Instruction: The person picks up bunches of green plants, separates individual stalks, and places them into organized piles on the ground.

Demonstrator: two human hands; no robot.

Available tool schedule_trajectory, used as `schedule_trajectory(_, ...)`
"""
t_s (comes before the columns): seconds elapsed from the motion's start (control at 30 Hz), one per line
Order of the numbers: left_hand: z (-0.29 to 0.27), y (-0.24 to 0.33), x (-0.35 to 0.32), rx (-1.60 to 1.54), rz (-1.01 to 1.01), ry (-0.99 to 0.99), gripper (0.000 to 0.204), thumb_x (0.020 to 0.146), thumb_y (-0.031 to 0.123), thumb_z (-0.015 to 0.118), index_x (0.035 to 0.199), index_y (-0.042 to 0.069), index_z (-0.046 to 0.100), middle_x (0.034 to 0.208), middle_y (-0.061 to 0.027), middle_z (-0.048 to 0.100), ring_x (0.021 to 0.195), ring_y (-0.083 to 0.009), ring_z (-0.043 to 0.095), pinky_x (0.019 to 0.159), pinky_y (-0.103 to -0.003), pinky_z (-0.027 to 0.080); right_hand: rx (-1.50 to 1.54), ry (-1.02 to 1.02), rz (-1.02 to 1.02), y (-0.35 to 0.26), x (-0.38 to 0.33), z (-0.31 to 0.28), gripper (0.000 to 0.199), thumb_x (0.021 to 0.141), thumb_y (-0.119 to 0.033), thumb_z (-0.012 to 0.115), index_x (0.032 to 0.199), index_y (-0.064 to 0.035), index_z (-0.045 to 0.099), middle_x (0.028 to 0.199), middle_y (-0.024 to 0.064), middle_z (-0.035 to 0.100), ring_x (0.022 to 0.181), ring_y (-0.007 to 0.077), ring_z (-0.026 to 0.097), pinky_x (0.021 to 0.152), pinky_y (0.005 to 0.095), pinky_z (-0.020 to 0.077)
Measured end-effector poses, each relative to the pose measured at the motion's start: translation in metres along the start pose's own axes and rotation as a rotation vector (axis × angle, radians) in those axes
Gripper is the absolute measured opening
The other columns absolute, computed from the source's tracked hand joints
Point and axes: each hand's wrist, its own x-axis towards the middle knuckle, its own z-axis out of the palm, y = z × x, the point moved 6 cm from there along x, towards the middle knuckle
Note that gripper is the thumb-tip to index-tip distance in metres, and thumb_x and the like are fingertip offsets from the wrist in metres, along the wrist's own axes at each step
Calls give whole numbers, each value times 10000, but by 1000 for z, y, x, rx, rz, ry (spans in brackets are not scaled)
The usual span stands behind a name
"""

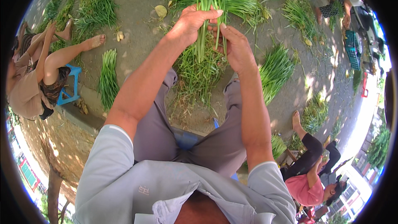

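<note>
Sorting step: left hand [191,24] grips the bunch of green stalks [208,0] closed, right hand [234,45] pinches single stalks; next move likely requires pulling these free.

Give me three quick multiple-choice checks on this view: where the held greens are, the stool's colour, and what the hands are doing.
1. The held bunch of green stalks is:
A. above the loose pile between the knees
B. on the stool
C. in the crate

2. The small stool at left is:
A. red
B. blue
C. white

3. The left hand and right hand are:
A. resting on knees
B. both closed on the stalks
C. apart, holding nothing

Answers: 1 A, the stalks hang over that pile. 2 B, its frame is blue. 3 B, fingers wrap the stalks.
</note>
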Motion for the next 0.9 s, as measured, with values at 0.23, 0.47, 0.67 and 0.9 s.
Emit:
schedule_trajectory(0.23,2,1,-1,81,66,-21,168,856,168,786,872,104,632,742,-11,612,659,-109,566,614,-284,477,85,-60,-25,1,3,-3,306,992,-274,619,1144,-15,679,939,31,673,790,116,603,700,289,530)
schedule_trajectory(0.47,3,-3,-5,53,-8,63,195,830,152,797,934,91,644,880,-62,692,798,-157,635,699,-330,462,216,-51,-110,-1,7,-9,231,1006,-200,597,1100,2,658,930,55,662,780,136,605,711,305,550)
schedule_trajectory(0.67,8,-29,-6,61,-180,69,174,858,151,753,978,69,656,897,-73,706,735,-155,657,584,-298,471,402,62,-356,-17,10,-27,180,1013,-186,584,1060,-16,617,942,48,637,828,162,602,766,340,549)
schedule_trajectory(0.9,27,-56,-14,145,-311,-83,166,871,158,744,965,50,659,906,-96,721,733,-159,685,574,-275,491,482,159,-500,-28,7,-50,166,996,-186,615,1075,-40,612,969,41,640,873,170,613,809,363,554)
